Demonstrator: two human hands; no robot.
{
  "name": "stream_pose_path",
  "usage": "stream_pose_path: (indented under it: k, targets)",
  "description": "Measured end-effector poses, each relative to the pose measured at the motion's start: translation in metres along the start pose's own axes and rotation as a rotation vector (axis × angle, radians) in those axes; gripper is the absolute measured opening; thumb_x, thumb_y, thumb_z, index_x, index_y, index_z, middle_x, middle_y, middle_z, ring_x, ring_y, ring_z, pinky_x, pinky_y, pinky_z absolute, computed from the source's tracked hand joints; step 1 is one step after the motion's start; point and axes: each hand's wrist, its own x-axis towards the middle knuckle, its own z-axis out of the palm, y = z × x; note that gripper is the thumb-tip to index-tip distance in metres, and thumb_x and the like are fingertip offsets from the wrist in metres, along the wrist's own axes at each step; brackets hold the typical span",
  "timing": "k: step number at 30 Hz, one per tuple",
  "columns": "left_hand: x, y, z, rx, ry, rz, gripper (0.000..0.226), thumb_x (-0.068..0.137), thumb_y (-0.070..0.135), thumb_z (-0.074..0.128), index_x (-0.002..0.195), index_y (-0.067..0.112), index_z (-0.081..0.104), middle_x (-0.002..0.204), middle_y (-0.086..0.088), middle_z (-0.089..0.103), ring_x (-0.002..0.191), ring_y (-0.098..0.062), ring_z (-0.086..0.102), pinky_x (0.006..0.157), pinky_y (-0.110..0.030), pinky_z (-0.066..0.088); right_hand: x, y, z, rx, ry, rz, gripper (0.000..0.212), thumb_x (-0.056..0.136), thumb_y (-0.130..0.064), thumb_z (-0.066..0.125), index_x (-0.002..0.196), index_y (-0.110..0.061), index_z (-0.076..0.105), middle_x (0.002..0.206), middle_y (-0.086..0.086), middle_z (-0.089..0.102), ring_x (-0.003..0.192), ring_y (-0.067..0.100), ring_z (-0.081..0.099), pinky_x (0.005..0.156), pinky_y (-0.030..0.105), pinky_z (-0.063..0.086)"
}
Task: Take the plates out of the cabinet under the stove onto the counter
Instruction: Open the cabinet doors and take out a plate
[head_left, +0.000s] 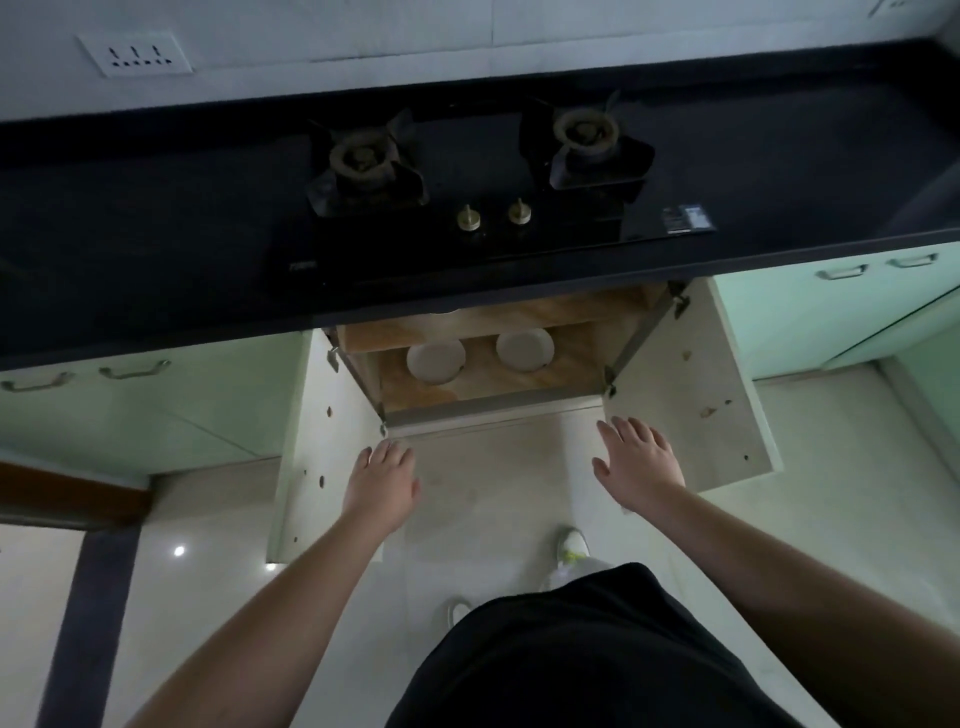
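Two white plates lie on the wooden floor of the cabinet under the stove, the left plate (435, 361) and the right plate (524, 349), side by side and apart. Both cabinet doors stand swung wide. My left hand (382, 480) hovers over the floor in front of the cabinet, near the left door (311, 457), fingers apart and holding nothing. My right hand (636, 462) is spread open near the right door (691, 395), also holding nothing. The black counter (130, 234) runs above the cabinet.
A two-burner gas stove (467, 182) with brass knobs is set into the counter's middle. Pale green cabinet doors (130, 405) with metal handles flank the open one. A wall socket (136, 54) is at the upper left. My shoes (571, 551) stand on the tiled floor.
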Motion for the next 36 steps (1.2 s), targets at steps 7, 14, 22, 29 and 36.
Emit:
stream_pose_path:
  k: [7, 14, 22, 29, 36]
  targets:
    - [0.050, 0.038, -0.034, 0.040, 0.007, 0.046, 0.062, 0.102, 0.049, 0.020, 0.154, 0.016, 0.023, 0.164, -0.007, 0.020, 0.151, -0.025, 0.010, 0.121, -0.047, 0.003, 0.042, 0.010, -0.016, 0.051, 0.062, -0.092, 0.064, 0.096, -0.044, 0.040, 0.151, -0.017, 0.024, 0.158, 0.007, 0.026, 0.146, 0.026, 0.020, 0.118, 0.041, 0.017]
    - [0.091, 0.065, -0.072, -0.002, 0.056, -0.047, 0.065, 0.100, 0.053, 0.015, 0.156, 0.019, 0.017, 0.164, -0.007, 0.020, 0.151, -0.025, 0.009, 0.121, -0.046, 0.006, 0.102, 0.014, -0.044, 0.092, 0.132, -0.265, 0.055, 0.094, -0.042, 0.045, 0.142, -0.016, 0.038, 0.149, 0.006, 0.040, 0.141, 0.025, 0.028, 0.117, 0.041, 0.018]
    - [0.117, 0.062, -0.071, -0.063, 0.117, -0.137, 0.064, 0.101, 0.051, 0.021, 0.156, 0.018, 0.016, 0.163, -0.006, 0.021, 0.151, -0.024, 0.010, 0.122, -0.043, 0.009, 0.157, -0.007, -0.045, 0.051, 0.160, -0.410, 0.058, 0.095, -0.041, 0.042, 0.146, -0.014, 0.034, 0.150, 0.008, 0.040, 0.142, 0.027, 0.030, 0.118, 0.043, 0.020]
    - [0.153, 0.035, -0.030, -0.038, 0.154, -0.118, 0.067, 0.100, 0.055, 0.015, 0.157, 0.019, 0.013, 0.165, -0.006, 0.013, 0.152, -0.024, 0.003, 0.123, -0.045, 0.010, 0.207, -0.051, 0.000, 0.089, 0.218, -0.415, 0.059, 0.097, -0.044, 0.041, 0.148, -0.015, 0.033, 0.151, 0.006, 0.040, 0.142, 0.026, 0.029, 0.118, 0.043, 0.020]
    - [0.213, 0.012, 0.026, -0.072, 0.253, -0.165, 0.070, 0.098, 0.061, 0.014, 0.155, 0.021, 0.020, 0.165, -0.005, 0.012, 0.152, -0.024, -0.001, 0.121, -0.047, 0.010, 0.276, -0.075, 0.050, 0.102, 0.309, -0.417, 0.058, 0.097, -0.041, 0.042, 0.148, -0.016, 0.033, 0.154, 0.007, 0.036, 0.143, 0.027, 0.028, 0.117, 0.042, 0.018]
